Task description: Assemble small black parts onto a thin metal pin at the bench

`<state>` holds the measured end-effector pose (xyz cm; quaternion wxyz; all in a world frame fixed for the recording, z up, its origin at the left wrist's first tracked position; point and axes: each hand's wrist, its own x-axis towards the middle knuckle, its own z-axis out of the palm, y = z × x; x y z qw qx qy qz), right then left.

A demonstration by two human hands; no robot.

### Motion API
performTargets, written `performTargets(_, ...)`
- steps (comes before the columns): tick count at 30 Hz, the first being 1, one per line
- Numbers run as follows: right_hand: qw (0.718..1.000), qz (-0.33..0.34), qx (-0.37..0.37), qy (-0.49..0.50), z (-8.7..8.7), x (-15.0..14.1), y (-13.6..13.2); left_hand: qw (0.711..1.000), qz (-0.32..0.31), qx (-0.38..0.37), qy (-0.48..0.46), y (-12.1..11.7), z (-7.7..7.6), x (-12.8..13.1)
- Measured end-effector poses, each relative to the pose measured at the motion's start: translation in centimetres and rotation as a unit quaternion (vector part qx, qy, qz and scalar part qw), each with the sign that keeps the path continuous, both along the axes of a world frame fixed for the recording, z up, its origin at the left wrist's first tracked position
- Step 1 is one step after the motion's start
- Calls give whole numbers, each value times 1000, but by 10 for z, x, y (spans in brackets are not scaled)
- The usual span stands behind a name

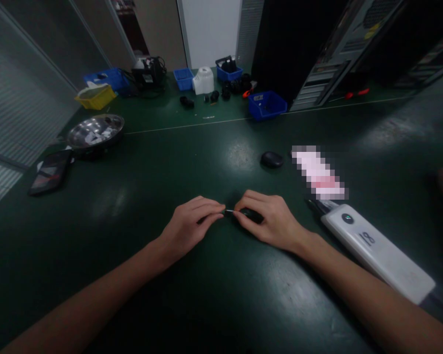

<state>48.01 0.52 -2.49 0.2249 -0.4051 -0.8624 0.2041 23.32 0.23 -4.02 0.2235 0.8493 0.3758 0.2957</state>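
Note:
Over the middle of the dark green table (151,295), my two hands almost meet. My right hand (269,216) is closed around the dark handle of a screwdriver (251,215). Its thin metal shaft points left, toward my left hand (192,221). The fingers of that hand are pinched on a small dark piece (223,213) at the shaft's end. Most of this piece is hidden by the fingers, so its kind does not show. A black computer mouse (271,159) lies beyond my right hand.
To the right lies a white power strip (378,253), with a blurred-out pinkish item (319,172) behind it. A metal bowl (96,132) and a dark tablet-like device (51,172) sit at left. Blue bins (268,105), a yellow bin (95,97) and a white housing (204,81) line the back.

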Motion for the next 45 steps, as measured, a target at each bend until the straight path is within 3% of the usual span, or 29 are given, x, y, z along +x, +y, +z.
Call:
performTargets(6, 1000, 7, 6, -24, 0, -3, -2, 999, -24, 40, 22, 0, 1, 1)
performTargets(11, 999, 17, -12, 25, 0, -4, -4, 999, -12, 6, -33, 1, 4, 1)
performTargets(16, 1000, 8, 4, -12, 0, -6, -5, 999, -28, 16, 24, -1, 2, 0)
performTargets(21, 999, -30, 22, -12, 1, -3, -1, 998, 5, 5, 69, -1, 6, 1)
performTargets(28, 993, -73, 45, -87, 0, 1, 1, 986, -2, -33, 164, 3, 8, 9)
performTargets(34, 985, -81, 71, -133, 4, 4, 2, 988, -3, -57, 146, 3, 11, 4)
performTargets(39, 977, -129, 95, -143, 3, 10, 3, 993, -22, -48, 102, 10, 13, -2)
performTargets(45, 979, -149, 71, -116, 0, 11, 6, 984, -75, -28, 158, 15, 12, 2)
